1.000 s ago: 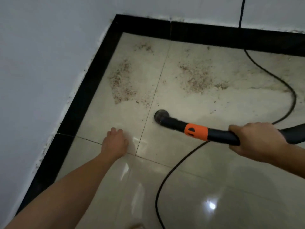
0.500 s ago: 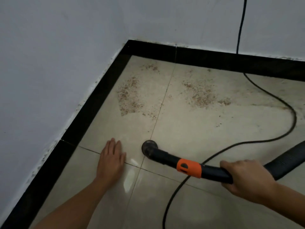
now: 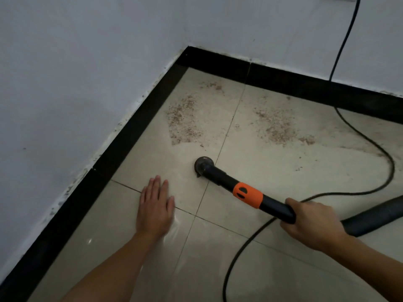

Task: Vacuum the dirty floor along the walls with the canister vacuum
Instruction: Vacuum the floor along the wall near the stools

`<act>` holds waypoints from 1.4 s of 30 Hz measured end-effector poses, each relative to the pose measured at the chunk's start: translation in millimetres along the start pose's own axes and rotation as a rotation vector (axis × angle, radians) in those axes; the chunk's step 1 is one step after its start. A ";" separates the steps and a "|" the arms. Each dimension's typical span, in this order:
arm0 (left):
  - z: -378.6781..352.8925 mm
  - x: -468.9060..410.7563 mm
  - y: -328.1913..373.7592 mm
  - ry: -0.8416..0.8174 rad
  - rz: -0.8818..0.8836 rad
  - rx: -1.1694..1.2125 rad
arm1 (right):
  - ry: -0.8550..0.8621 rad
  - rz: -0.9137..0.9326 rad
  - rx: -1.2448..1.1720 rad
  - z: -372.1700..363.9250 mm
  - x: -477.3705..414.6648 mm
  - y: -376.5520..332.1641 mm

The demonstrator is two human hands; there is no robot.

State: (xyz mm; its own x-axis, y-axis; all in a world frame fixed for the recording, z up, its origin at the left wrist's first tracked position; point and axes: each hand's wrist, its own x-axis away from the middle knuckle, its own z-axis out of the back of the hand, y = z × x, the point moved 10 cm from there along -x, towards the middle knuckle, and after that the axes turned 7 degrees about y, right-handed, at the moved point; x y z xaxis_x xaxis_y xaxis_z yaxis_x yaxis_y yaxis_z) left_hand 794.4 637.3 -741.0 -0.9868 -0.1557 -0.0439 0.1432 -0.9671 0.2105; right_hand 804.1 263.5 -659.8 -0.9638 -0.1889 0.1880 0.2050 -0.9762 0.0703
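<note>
Black wand (image 3: 220,176) clamped by R hand (image 3: 314,221); L hand (image 3: 154,205) flat (fingers (image 3: 156,184) straight) nr skirting (image 3: 122,147).

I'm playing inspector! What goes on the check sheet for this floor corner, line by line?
Surface: glossy beige tiled floor, two patches of brown crumbly dirt near the corner.
Job's things: black vacuum tube with orange collar, its round black nozzle on the floor short of the dirt; ribbed black hose behind.
Clutter: nothing seen.
Hands: left hand flat on the floor, fingers straight; right hand grips the tube.
Cables: black power cable comes down the wall, loops across the floor, passes under the tube.
Surroundings: white walls, black skirting meeting in a corner.
</note>
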 end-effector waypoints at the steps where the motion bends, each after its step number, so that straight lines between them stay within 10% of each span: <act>1: 0.7 1.6 1.2 0.001 -0.003 0.003 | 0.012 -0.047 -0.026 2.3 -6.5 7.5; 8: 2.9 0.1 0.3 0.046 -0.017 0.003 | 0.113 -0.338 -0.165 29.2 -76.5 46.7; 16: 1.9 0.5 -1.4 0.071 -0.015 0.000 | 0.006 -0.044 -0.069 2.4 -25.6 -12.0; 42: 2.8 2.0 -4.6 0.097 0.013 0.020 | 0.040 -0.043 -0.125 4.9 -80.6 -34.9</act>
State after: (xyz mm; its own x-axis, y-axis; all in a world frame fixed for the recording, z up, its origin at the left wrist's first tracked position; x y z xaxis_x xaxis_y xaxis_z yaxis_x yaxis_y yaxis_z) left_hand 791.5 642.0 -739.2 -0.9727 -0.1882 -0.1355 0.1537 -0.9607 0.2310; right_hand 875.4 313.3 -672.6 -0.9777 -0.1484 0.1485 0.1432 -0.9887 -0.0454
